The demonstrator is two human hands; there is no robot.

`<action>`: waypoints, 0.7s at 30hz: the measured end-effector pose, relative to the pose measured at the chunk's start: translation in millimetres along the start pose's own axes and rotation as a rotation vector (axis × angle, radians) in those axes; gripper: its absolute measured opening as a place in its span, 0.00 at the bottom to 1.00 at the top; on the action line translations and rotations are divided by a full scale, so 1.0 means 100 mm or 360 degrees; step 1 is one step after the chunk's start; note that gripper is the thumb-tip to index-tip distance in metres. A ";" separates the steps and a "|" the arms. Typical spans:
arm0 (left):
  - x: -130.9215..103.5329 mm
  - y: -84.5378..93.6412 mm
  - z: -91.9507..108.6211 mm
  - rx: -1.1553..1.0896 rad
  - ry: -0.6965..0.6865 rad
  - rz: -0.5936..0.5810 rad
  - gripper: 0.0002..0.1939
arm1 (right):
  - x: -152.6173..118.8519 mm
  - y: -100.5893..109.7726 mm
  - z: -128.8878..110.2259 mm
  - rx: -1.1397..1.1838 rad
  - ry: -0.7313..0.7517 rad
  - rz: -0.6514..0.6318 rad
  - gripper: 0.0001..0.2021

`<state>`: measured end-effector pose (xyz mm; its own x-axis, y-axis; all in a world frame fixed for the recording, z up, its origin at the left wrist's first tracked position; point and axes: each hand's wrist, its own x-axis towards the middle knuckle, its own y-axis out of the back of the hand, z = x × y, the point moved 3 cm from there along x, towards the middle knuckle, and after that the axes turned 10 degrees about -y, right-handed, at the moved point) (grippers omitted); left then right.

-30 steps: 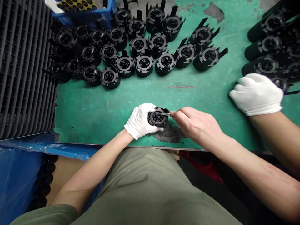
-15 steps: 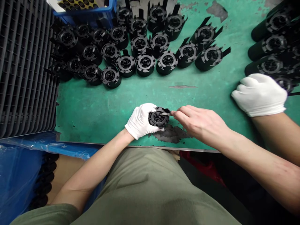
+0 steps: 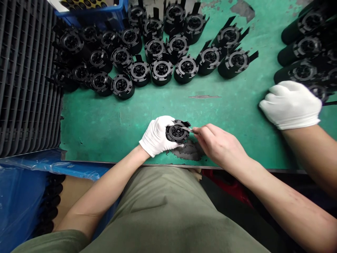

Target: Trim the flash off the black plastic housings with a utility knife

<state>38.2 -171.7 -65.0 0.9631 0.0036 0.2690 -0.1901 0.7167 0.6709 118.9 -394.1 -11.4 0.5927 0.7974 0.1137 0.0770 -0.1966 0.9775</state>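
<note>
My gloved left hand (image 3: 157, 136) is closed around the side of a round black plastic housing (image 3: 178, 131), its ringed face turned up toward me. My bare right hand (image 3: 217, 142) pinches a slim pointed metal tool (image 3: 187, 129) that looks like tweezers. The tool's tip reaches over the right half of the housing's face; whether it touches the plastic I cannot tell. Most of the tool's rear is hidden in my fingers. Both hands are just inside the front edge of the green table (image 3: 126, 137).
Several similar black housings (image 3: 162, 72) stand across the back, more at the right (image 3: 306, 72). Another person's gloved fist (image 3: 291, 104) rests at the right. Black grid trays (image 3: 28, 77) are stacked at the left, and a blue bin (image 3: 105, 17) stands behind.
My right hand has turned and lowered slightly, and the tool's tilt over the housing has changed. My left hand keeps the housing in nearly the same spot. The view has shifted slightly.
</note>
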 end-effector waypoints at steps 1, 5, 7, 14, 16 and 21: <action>0.00 0.00 0.00 -0.0003 -0.0001 0.0001 0.46 | 0.00 0.01 -0.01 -0.0051 0.0009 0.0001 0.07; 0.01 0.00 0.02 0.0011 0.0014 -0.0034 0.44 | 0.01 0.06 -0.07 -0.0297 0.0081 0.0024 0.07; 0.01 0.01 0.02 0.0020 0.0016 -0.0036 0.43 | 0.01 0.09 -0.09 -0.0382 0.0131 0.0032 0.07; -0.01 0.00 -0.01 -0.0001 -0.0036 0.0005 0.43 | 0.05 0.12 -0.05 -0.0426 0.0308 0.0036 0.06; -0.01 0.00 -0.01 0.0003 -0.0040 0.0004 0.43 | 0.06 0.11 -0.01 -0.0425 0.0337 -0.0008 0.08; 0.00 0.00 -0.01 0.0014 0.0015 -0.0044 0.45 | 0.10 0.12 0.04 -0.0353 0.0378 -0.0136 0.11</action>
<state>37.9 -170.9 -65.3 0.9698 -0.0093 0.2437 -0.1651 0.7106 0.6840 129.2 -390.8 0.8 0.3862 0.9215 0.0424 -0.0737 -0.0150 0.9972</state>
